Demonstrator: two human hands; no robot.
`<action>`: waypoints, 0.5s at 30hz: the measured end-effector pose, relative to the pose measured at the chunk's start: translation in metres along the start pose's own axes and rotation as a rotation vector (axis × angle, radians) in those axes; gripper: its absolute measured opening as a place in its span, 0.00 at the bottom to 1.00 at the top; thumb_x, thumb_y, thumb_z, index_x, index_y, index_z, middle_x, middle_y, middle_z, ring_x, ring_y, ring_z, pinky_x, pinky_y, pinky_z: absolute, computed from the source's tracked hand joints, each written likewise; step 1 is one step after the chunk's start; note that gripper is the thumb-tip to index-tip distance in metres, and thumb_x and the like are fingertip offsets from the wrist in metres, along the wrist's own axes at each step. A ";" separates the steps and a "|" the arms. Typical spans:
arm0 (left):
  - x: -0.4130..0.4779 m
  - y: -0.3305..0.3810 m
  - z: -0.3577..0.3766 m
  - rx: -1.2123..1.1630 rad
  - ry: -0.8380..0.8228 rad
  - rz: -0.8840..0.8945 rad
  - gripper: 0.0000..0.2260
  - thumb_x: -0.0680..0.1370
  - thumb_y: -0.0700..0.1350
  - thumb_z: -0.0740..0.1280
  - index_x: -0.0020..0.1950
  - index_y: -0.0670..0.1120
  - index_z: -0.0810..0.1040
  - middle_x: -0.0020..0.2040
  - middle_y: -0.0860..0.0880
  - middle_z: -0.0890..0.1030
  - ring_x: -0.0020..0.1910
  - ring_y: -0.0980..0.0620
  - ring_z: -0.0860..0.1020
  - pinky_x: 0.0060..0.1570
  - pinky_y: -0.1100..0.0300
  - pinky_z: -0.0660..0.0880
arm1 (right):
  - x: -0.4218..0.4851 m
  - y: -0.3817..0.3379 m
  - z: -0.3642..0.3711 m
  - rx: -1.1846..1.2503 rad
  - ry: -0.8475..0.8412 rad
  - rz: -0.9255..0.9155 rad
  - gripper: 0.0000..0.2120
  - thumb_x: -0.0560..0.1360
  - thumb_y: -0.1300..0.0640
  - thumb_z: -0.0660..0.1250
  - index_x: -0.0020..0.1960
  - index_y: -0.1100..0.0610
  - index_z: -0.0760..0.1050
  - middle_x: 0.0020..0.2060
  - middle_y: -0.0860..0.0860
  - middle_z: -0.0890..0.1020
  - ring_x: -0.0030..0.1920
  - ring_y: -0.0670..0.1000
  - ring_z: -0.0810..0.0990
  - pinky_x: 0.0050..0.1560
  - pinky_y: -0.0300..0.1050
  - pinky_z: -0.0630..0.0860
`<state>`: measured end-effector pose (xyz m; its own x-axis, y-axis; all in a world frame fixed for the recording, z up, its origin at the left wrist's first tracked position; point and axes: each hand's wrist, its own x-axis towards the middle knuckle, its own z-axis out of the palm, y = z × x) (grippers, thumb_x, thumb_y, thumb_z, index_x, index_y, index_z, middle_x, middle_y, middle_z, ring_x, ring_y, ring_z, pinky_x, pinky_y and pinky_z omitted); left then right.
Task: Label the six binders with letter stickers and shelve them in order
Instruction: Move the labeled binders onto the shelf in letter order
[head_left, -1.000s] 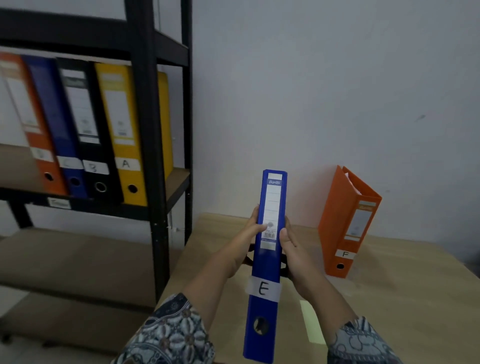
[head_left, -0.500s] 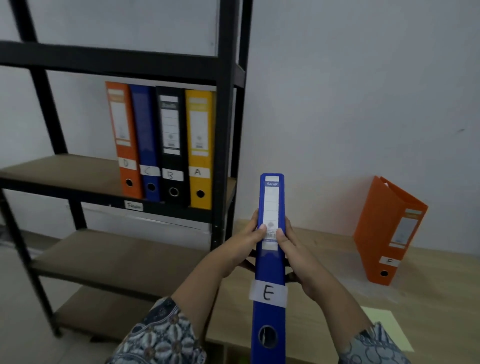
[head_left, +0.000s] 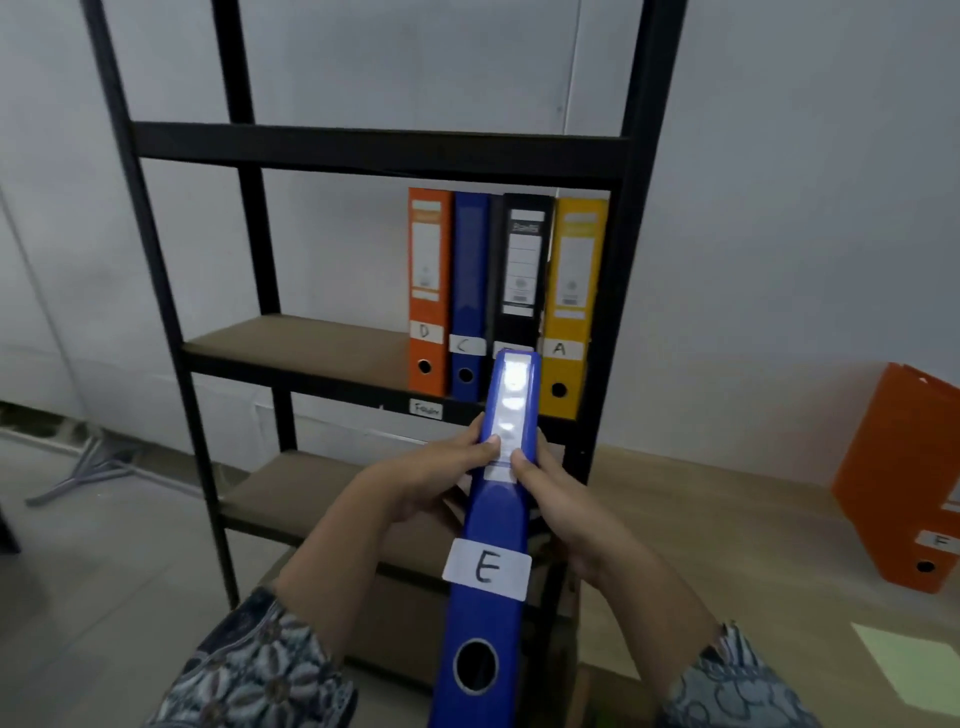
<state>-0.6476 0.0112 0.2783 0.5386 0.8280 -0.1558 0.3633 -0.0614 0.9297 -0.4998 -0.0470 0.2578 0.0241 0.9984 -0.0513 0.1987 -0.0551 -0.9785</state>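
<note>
Okay, blue binder E (head_left: 491, 519) is up in front of me, long glossy spine facing the cam, top end tipped away toward the rack. A white paper sticker (head_left: 487, 569) w/ a handwritten E runs across the spine, w/ a round finger hole below it. Glare washes out the printed label up top. Left hand (head_left: 426, 483) and right hand (head_left: 561, 499) grip it from either side, fingers (head_left: 474, 428) curled onto the covers, thumbs pressed on the spine. Patterned fabric sleeves at both wrists.

Beyond is a black metal rack (head_left: 374, 148) w/ brown board shelves. At the right end of the mid shelf (head_left: 291, 343) four binders stand upright side by side. Left to right: orange D (head_left: 428, 270), blue C (head_left: 470, 270), black binder (head_left: 522, 260), yellow A (head_left: 576, 270). Binder E's top covers the black one's sticker, so can't read it. A small white tag (head_left: 426, 409) sits on the shelf's front rail, text too blurred.

On the right is a light wood-grain table (head_left: 727, 545). Orange binder F (head_left: 904, 483) stands on it leaning, partly cut off by the frame edge. A pale green square sheet (head_left: 914, 670) lies flat, near right.
</note>
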 end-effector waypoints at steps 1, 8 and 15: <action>-0.010 0.000 -0.013 -0.010 0.021 0.001 0.23 0.80 0.56 0.58 0.74 0.58 0.57 0.57 0.49 0.77 0.52 0.48 0.80 0.47 0.51 0.80 | 0.001 -0.009 0.012 -0.014 -0.014 -0.030 0.27 0.79 0.42 0.55 0.74 0.37 0.48 0.57 0.47 0.76 0.50 0.47 0.79 0.41 0.41 0.75; -0.084 0.017 -0.109 0.027 0.205 0.146 0.22 0.79 0.53 0.60 0.72 0.61 0.59 0.57 0.51 0.78 0.51 0.49 0.81 0.42 0.52 0.81 | 0.012 -0.075 0.094 0.021 -0.119 -0.254 0.27 0.80 0.45 0.55 0.74 0.36 0.46 0.57 0.43 0.74 0.46 0.42 0.78 0.29 0.30 0.74; -0.109 0.021 -0.171 -0.042 0.313 0.293 0.30 0.75 0.49 0.64 0.74 0.64 0.57 0.60 0.56 0.78 0.56 0.51 0.79 0.46 0.52 0.80 | 0.040 -0.108 0.148 0.148 -0.223 -0.471 0.32 0.80 0.51 0.57 0.74 0.36 0.41 0.66 0.42 0.66 0.60 0.44 0.72 0.48 0.39 0.77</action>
<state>-0.8283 0.0151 0.3722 0.3553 0.9086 0.2197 0.1948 -0.3019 0.9332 -0.6649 0.0005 0.3318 -0.2456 0.8942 0.3744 -0.0030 0.3855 -0.9227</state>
